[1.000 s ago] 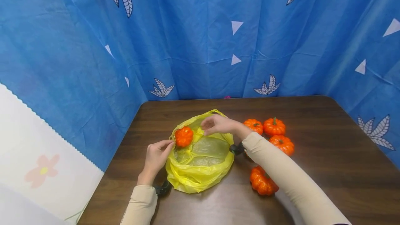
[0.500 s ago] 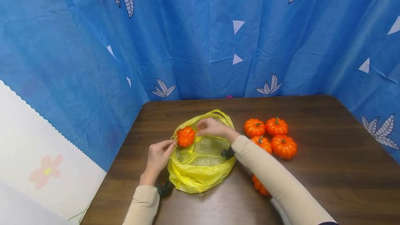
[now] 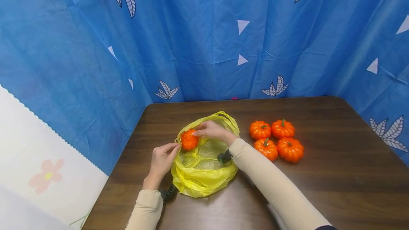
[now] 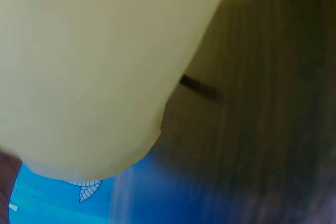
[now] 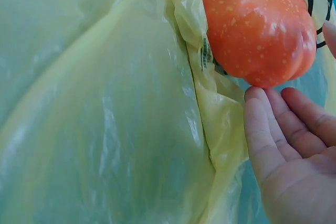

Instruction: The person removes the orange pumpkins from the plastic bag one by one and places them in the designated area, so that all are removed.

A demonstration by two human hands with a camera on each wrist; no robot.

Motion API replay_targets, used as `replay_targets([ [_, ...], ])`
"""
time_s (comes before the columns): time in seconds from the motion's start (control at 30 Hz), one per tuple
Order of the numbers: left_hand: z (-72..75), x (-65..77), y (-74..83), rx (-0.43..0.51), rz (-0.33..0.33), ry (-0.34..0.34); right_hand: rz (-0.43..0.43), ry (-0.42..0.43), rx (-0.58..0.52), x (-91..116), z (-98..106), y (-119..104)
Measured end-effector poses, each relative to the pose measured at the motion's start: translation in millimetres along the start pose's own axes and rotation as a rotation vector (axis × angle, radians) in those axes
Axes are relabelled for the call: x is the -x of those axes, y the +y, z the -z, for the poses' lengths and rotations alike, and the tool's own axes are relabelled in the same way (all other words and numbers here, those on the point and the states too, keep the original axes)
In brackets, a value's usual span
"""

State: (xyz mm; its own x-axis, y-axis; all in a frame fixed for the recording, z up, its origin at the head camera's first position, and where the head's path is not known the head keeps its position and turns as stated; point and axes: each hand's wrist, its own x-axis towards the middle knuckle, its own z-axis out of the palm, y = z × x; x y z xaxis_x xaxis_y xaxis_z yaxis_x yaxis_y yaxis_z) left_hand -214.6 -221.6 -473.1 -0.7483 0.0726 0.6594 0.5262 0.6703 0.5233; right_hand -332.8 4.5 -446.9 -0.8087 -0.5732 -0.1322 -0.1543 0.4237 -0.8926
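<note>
A yellow plastic bag (image 3: pixel 204 182) lies with its mouth spread wide on the table, and an orange pumpkin (image 3: pixel 188 142) sits inside at its left. At the bag's left rim, my left hand (image 3: pixel 162 160) pinches the plastic between thumb and fingertips. My right hand (image 3: pixel 212 130) reaches over the bag to the pumpkin. In the right wrist view its fingers (image 5: pixel 260 135) extend up to the pumpkin's (image 5: pixel 257 30) lower side, with the thumb apart at the right edge. A beige sleeve (image 4: pixel 94 66) fills much of the left wrist view, hiding the left hand there.
Right of the bag, several more orange pumpkins (image 3: pixel 290 149) stand in a cluster on the dark wooden table (image 3: pixel 345 173). Blue patterned curtain (image 3: pixel 204 38) hangs behind and at both sides. The right sleeve (image 3: pixel 271 184) crosses the table's front.
My right hand has moved left across the bag's mouth to the pumpkin. The left hand keeps its pinch on the rim. A pumpkin near the front is now hidden by the right sleeve.
</note>
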Motion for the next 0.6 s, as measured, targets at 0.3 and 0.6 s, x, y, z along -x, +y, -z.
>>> replay_targets([
  [0.3, -0.7, 1.4, -0.4, -0.013, 0.017, -0.025, -0.071, 0.014, -0.137, -3.7, -13.1, 4.0],
  [0.6, 1.6, -0.2, 2.3, -0.017, 0.03, -0.029, -0.087, 0.004, -0.231, -8.3, -14.8, 8.7],
])
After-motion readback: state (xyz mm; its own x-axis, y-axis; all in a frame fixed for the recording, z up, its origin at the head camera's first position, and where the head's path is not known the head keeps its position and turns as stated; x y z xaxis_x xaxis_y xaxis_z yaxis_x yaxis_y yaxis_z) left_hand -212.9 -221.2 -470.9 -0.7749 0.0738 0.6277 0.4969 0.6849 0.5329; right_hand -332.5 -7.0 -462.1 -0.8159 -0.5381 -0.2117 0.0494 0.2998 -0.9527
